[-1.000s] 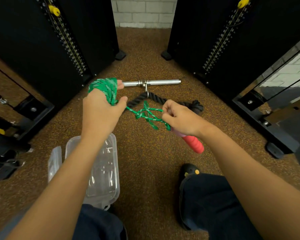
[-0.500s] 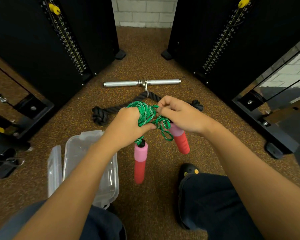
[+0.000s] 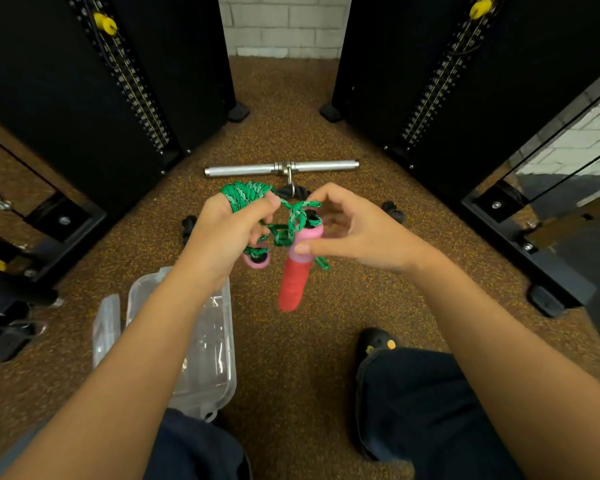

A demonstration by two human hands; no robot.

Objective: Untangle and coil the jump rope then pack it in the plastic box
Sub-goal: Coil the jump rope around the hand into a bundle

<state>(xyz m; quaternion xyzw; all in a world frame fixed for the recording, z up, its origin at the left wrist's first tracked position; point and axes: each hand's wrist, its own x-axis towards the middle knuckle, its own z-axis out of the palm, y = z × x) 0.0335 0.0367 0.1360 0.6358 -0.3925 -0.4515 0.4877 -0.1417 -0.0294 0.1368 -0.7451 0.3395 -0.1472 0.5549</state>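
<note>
The green jump rope [image 3: 248, 197] is wound in coils around my left hand [image 3: 227, 233], whose fingers curl on it. One pink handle end [image 3: 257, 261] pokes out under that hand. My right hand [image 3: 347, 226] pinches the other handle [image 3: 297, 271], pink at the top and red below, which hangs tilted with loose green loops wrapped near its top. The clear plastic box [image 3: 219, 344] lies open on the floor under my left forearm, and its lid [image 3: 106, 325] lies just to its left.
A chrome cable bar [image 3: 281, 168] and a black knotted rope attachment [image 3: 392, 211] lie on the speckled rubber floor beyond my hands. Black weight stacks [image 3: 84, 98] stand at left and right. My shoe [image 3: 376, 342] and knees are at the bottom.
The left handle that dangled below my left hand is now drawn up under it. My right hand has shifted its grip to the other handle, which hangs lower and nearer the middle.
</note>
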